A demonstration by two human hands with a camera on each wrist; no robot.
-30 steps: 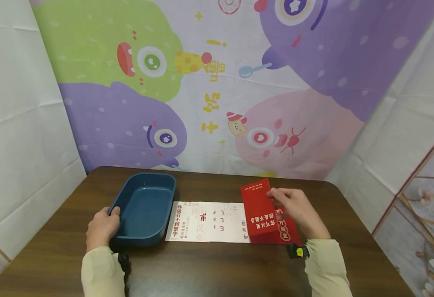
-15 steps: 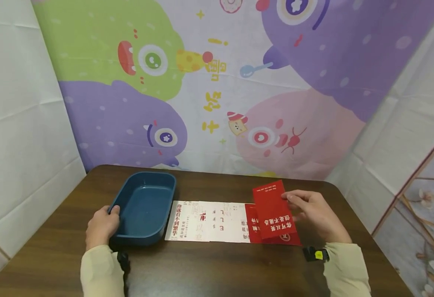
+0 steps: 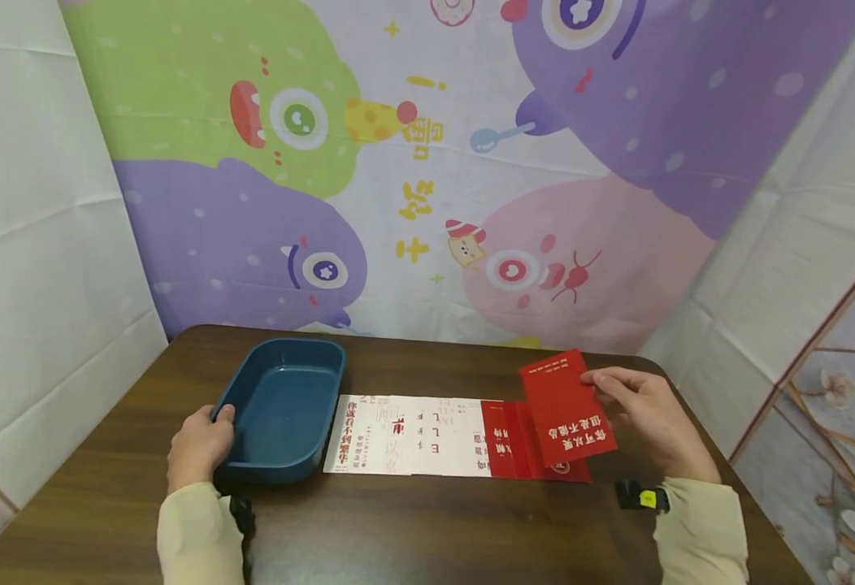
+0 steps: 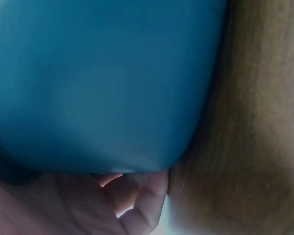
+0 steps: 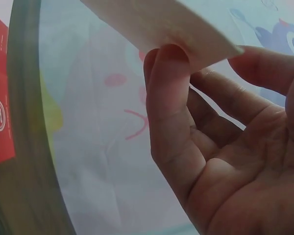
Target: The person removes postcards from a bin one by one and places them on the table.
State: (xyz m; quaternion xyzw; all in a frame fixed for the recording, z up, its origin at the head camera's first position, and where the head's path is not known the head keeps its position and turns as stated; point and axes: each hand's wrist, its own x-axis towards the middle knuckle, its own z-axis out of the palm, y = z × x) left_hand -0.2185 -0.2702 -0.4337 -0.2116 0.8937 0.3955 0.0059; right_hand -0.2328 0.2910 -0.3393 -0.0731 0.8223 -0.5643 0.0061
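My left hand (image 3: 199, 445) grips the left side of a dark blue rectangular dish (image 3: 281, 410), its thumb over the rim. In the left wrist view, curled fingers (image 4: 139, 200) show against the dish's outer wall. My right hand (image 3: 647, 418) pinches a red printed card (image 3: 562, 406) by its right edge, above the table. From the right wrist, the pale back of that card (image 5: 166, 29) shows between thumb and fingers. Beneath it lie more red cards (image 3: 504, 443), partly hidden. White printed cards (image 3: 398, 435) lie in a row between them and the dish.
The brown wooden table (image 3: 435, 528) carries the dish and the cards. Behind it hangs a cartoon-printed cloth (image 3: 413, 203). White cloth walls (image 3: 47, 203) rise at both sides. A dark strap with a yellow mark (image 3: 643, 496) is on the right wrist.
My right hand has moved right with the red card, and more of the red cards beneath has come into view. The left hand and the dish have stayed in place.
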